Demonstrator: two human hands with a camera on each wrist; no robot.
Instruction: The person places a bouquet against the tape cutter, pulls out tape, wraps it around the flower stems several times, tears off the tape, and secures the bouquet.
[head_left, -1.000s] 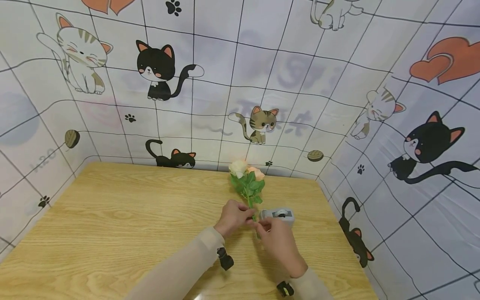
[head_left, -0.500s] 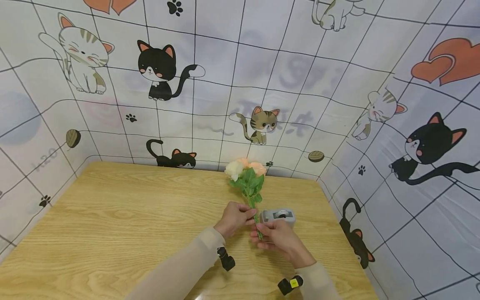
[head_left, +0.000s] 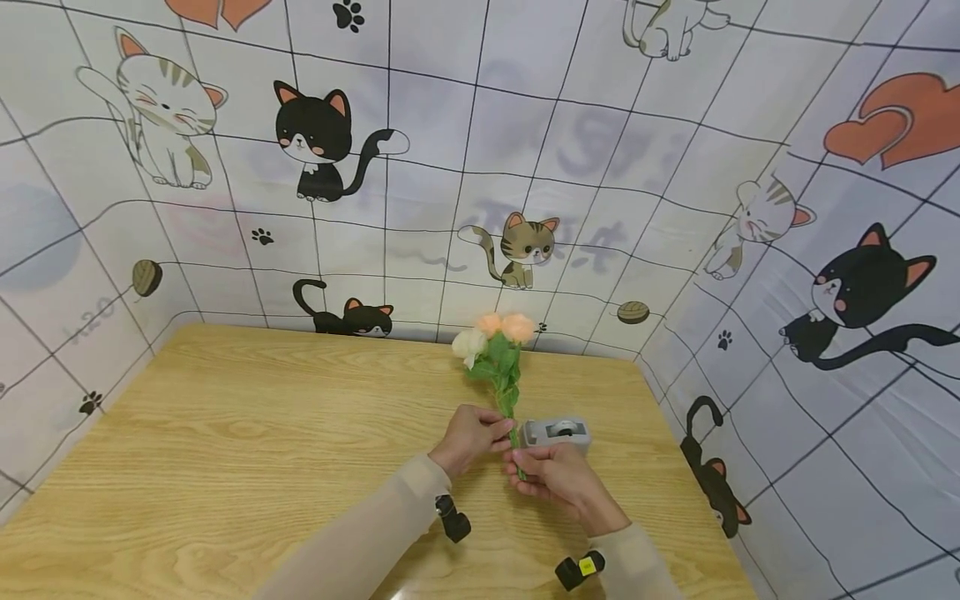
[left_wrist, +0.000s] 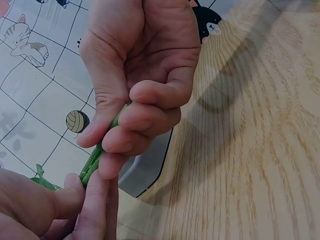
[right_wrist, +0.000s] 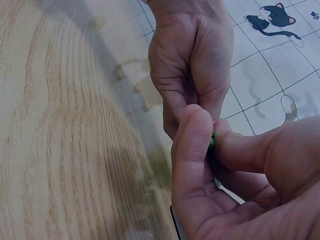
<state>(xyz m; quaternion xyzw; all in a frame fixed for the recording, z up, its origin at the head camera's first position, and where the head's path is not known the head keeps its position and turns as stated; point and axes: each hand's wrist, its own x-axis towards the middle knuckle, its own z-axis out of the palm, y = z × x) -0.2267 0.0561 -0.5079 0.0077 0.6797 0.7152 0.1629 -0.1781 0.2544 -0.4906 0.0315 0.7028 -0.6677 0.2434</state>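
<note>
"Where were the flowers [head_left: 501, 371]?"

"Right of the middle of the worktop [head_left: 262, 433], their heads up by its far edge. One was white and two were peach, with green leaves under them. The stems [head_left: 514, 437] slanted down from there, towards the near side and slightly right."

"And the hands?"

"Both had their fingers drawn in on the stems. The left hand [head_left: 471, 433] pinched them between thumb and fingers, below the leaves. The right hand [head_left: 561, 475] held them near the lower ends, between its thumb and curled fingers."

"What stood nearby?"

"A grey tape dispenser [head_left: 556, 431], just beyond the right hand, between the stems and the worktop's right edge. The hand hid part of it, so I couldn't tell whether they touched."

"And farther out?"

"Cream sleeves [head_left: 360, 533] reached in from the near side, a black device [head_left: 452, 518] at each wrist. Behind the far edge rose a white wall [head_left: 420, 250], printed with grid lines and cartoon cats [head_left: 311, 137]. It ran along the right edge too."
</note>
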